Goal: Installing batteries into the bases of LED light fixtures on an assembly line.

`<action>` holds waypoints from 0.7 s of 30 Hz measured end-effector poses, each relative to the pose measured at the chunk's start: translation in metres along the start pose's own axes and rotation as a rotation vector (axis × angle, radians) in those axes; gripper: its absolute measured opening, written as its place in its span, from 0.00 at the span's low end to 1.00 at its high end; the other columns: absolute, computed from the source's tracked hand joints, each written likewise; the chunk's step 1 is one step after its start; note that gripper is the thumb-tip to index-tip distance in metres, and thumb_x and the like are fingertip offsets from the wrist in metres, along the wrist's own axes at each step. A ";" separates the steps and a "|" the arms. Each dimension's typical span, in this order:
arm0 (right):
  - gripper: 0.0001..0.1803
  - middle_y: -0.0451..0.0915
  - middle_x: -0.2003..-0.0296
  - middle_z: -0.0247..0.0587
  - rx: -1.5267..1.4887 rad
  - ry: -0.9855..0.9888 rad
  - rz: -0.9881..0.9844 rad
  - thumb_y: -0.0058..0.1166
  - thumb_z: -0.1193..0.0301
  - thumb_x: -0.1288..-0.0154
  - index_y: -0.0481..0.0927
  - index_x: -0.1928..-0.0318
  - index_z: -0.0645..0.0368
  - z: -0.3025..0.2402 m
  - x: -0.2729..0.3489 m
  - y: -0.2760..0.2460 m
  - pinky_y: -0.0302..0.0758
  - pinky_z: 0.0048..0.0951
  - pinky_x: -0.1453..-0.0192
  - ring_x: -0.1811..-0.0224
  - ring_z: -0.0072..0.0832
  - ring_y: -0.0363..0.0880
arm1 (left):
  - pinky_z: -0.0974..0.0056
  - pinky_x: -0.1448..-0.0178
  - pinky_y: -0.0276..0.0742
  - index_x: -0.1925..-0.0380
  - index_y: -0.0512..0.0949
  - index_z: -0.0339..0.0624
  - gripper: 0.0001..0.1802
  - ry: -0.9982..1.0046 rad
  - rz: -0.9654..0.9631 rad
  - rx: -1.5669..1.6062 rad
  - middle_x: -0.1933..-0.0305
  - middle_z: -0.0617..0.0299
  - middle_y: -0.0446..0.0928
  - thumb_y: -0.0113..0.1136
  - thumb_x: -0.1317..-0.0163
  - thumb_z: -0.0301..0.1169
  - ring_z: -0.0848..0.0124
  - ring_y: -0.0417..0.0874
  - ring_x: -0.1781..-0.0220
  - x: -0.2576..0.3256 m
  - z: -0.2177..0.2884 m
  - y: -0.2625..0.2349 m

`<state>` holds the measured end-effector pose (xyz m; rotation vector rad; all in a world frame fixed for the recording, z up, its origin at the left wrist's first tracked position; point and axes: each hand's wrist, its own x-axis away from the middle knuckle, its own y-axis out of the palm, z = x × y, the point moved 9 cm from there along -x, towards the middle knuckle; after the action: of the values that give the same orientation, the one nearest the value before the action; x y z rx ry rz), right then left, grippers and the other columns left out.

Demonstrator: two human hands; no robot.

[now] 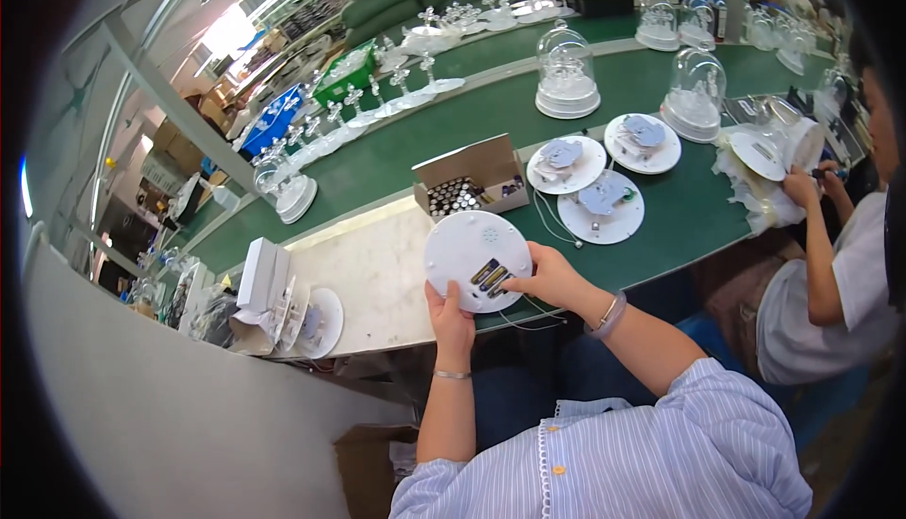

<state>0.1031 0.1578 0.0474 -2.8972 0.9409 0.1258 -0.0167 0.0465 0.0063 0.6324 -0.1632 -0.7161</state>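
Round white base point(477, 260), held over the near edge of the pale work mat point(373, 278), underside tilted up toward me; its open battery compartment point(491, 276) runs slantwise, from near-left to far-right. My left hand point(451, 316) clamps the base's near rim, thumb on top, fingers hidden beneath. My right hand point(547, 278) grips the right rim, its fingertips close together at the compartment; whether they pinch a battery I cannot tell. Far beyond it stands an open cardboard box point(472, 179) of batteries. A co-worker's hands point(802, 184) are at the right.
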 end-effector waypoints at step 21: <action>0.20 0.77 0.70 0.50 0.367 -0.189 0.189 0.61 0.72 0.57 0.72 0.62 0.69 -0.025 -0.007 -0.005 0.72 0.30 0.62 0.67 0.37 0.77 | 0.62 0.47 0.69 0.48 0.58 0.45 0.17 -0.047 0.006 0.051 0.48 0.58 0.65 0.41 0.38 0.27 0.66 0.69 0.47 -0.009 -0.005 -0.003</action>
<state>0.1014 0.1632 0.0738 -2.4149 1.0727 0.2111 -0.0234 0.0534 0.0009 0.6636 -0.2265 -0.7233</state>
